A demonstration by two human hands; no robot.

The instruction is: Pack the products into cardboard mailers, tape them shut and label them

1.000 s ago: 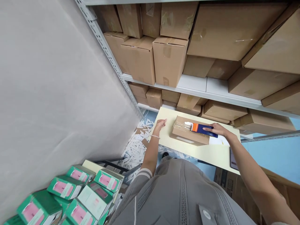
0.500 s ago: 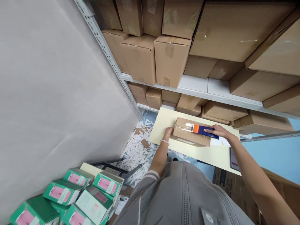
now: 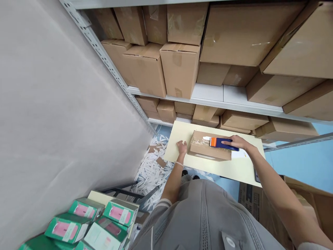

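There is one camera, and the person wears it on their head. It looks forward and down. The grey clothes [image 3: 203, 215] are closest, big at the bottom of the view. The worktop [image 3: 173, 147] is farther out, a bit right of the middle, so the left hand [image 3: 182, 147] and the right hand [image 3: 238, 141] look small. Behind it, the shelves [image 3: 235, 94] fill the top and slope down to the right. The wall [image 3: 73, 104] fills most of the left side.

Your bare left hand [image 3: 182, 147] is loosely spread; your bare right hand [image 3: 237, 141] is curled, its bare forearm [image 3: 270, 175] extended.
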